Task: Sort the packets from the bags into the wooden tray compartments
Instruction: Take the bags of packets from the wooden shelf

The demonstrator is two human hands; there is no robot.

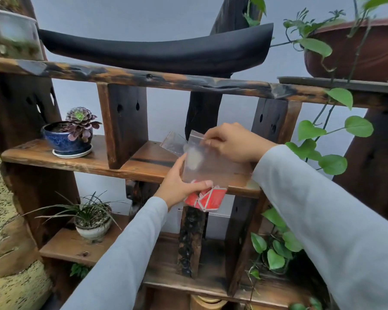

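Note:
A clear zip bag hangs in front of the middle wooden shelf, with several red packets bunched at its bottom. My left hand grips the bag's lower part, fingers wrapped over the red packets. My right hand pinches the bag's top edge by the zip strip. A second clear bag lies behind on the shelf, partly hidden by the first. No wooden tray shows in the head view.
A blue pot with a purple succulent stands on the shelf's left. A grassy plant in a grey pot sits one level lower. Trailing green vines hang at right under a brown planter. A black curved piece rests on top.

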